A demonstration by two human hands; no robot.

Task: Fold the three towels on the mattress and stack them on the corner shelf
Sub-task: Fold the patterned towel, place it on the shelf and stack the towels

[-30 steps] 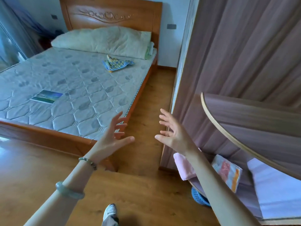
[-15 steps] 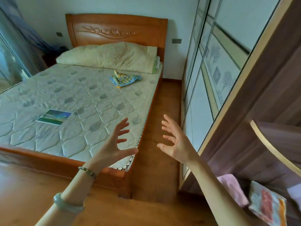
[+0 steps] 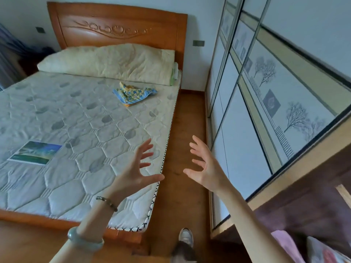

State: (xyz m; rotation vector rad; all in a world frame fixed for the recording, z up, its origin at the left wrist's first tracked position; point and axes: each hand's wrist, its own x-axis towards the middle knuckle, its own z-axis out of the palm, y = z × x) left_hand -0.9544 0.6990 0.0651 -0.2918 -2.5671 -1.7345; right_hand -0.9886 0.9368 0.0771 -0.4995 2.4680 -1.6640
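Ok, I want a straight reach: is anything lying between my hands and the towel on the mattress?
Nothing visible. Only bare mattress and floor lie between the left hand, the right hand and the towel; the pillow sits behind it.

Crumpled blue-and-yellow towel (image 3: 133,94) lies on the quilted mattress (image 3: 79,130).

No legible text, brand or number observed; the mattress label (image 3: 35,153) shows a picture only, print unreadable.
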